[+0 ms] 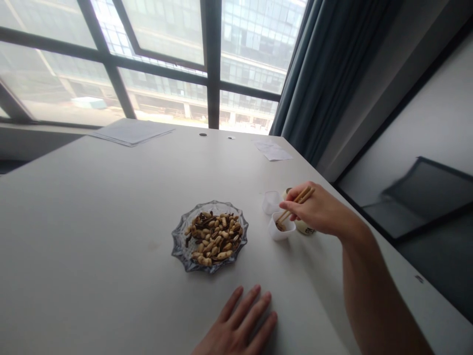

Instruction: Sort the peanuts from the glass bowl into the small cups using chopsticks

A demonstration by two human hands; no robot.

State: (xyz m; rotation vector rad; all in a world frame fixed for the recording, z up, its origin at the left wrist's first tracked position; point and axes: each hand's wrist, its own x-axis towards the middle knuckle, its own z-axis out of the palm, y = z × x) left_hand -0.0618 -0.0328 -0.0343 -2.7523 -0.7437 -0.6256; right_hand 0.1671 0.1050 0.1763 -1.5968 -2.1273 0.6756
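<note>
Chopsticks (296, 203), one wooden pair, sit pinched in my right hand (314, 209), the fingers curled narrow around them and the tips reaching down into a small white plastic cup (281, 231) that has something brown at its bottom. A second white cup (271, 202) stands just behind it, and a round cream jar (305, 227) with a dark label sits beside the cups, partly hidden behind my hand and the near cup. My left hand (240, 323) rests wide open and flat on the white bench (111, 197), fingers spread, touching nothing else. One scalloped glass dish (181, 251) lies between my hands and a little to the left of the cups, heaped with peanuts (214, 239) and dark shreds I can't identify; too many to count exactly. Nothing stands between the dish and the cups, only a short strip of bench. The bench's right edge runs close behind the jar, so there is little room on that side, while the bench stretches a long way left of the dish. At the far edge lie one stack of papers (131, 131), loose paper (271, 149) and two small round holes (203, 134). Beyond are a large window (166, 49) and a dark curtain (318, 84).
</note>
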